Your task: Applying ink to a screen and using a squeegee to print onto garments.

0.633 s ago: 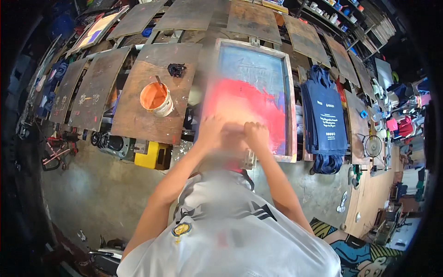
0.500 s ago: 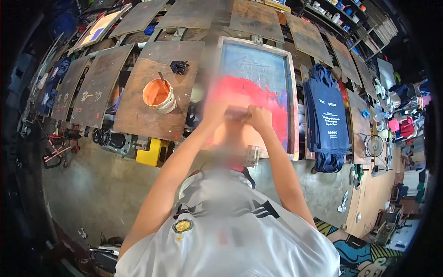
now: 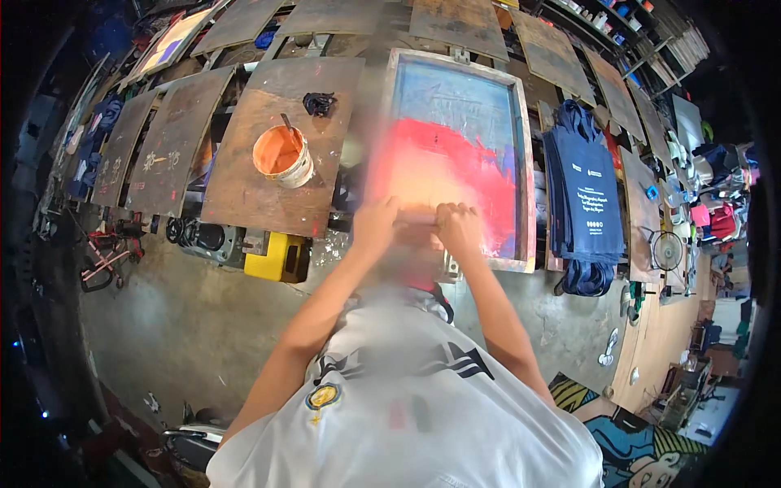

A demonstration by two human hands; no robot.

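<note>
A wood-rimmed printing screen [image 3: 525, 163] lies in front of me, with its blue mesh [image 3: 455, 88] showing at the far end. Red-orange ink [image 3: 468, 163] is spread over the middle and near part. My left hand [image 3: 376, 224] and my right hand [image 3: 460, 228] are closed side by side around the handle of a squeegee [image 3: 420, 216] at the screen's near end. A blurred vertical band hides part of the squeegee, the left hand's edge and the screen's left side. The squeegee's blade cannot be made out.
Left of the screen, a tub of orange ink [image 3: 282, 159] with a stick in it stands on a brown board [image 3: 236, 175], near a crumpled black cloth [image 3: 319, 103]. Navy tote bags [image 3: 587, 187] are stacked at right. More boards line the back. A yellow box [image 3: 275, 260] sits below.
Both hands have drawn the squeegee toward me, from the middle of the inked area to the screen's near end. The whole view has shifted slightly.
</note>
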